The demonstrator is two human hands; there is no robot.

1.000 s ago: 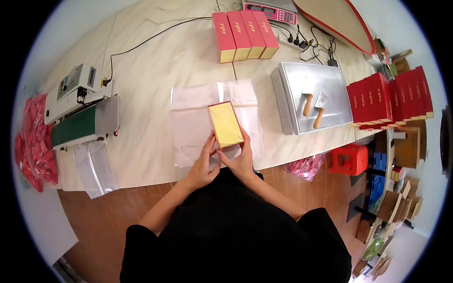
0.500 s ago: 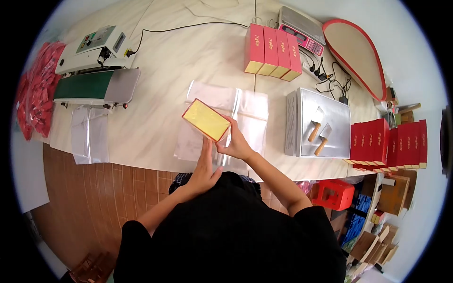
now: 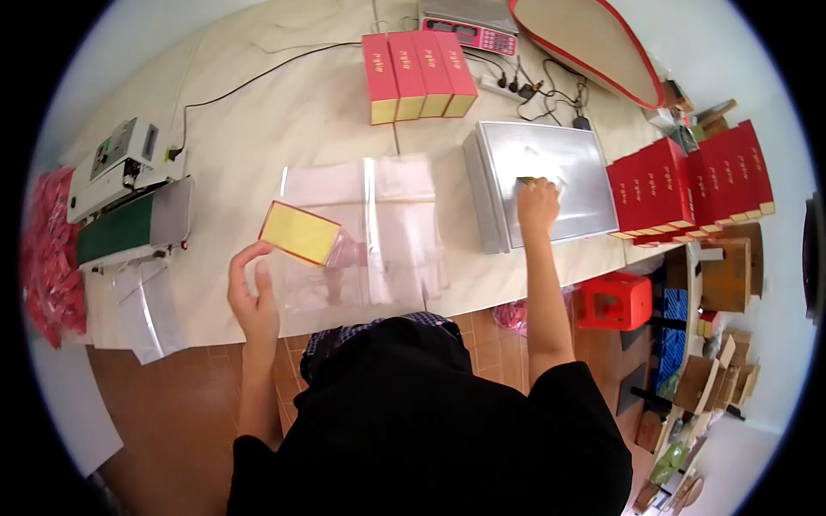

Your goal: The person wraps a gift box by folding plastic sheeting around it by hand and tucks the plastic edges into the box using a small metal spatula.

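A red box with a yellow end (image 3: 299,233) stands on the clear plastic bags (image 3: 400,232), its yellow end facing up. My left hand (image 3: 254,297) is beside its left corner, fingers apart and curved, the index fingertip at or very near the edge. My right hand (image 3: 539,209) is over the silver metal case (image 3: 503,142), fingers closed around the handle of a small trowel; blur and the hand hide most of it. A second trowel's blade (image 3: 560,183) shows faintly beside the fingers.
Four-sided red boxes (image 3: 419,77) stand in a row at the back, near a pink-fronted scale (image 3: 469,36). More red boxes (image 3: 654,185) line the right. A sealing machine (image 3: 120,172) and plastic-wrapped red packets (image 3: 52,258) are at left. A red stool (image 3: 615,301) is below the table.
Both hands have let go of the box, which now stands on the bags. My right hand has moved right onto the trowels; my left has moved left. The view has shifted.
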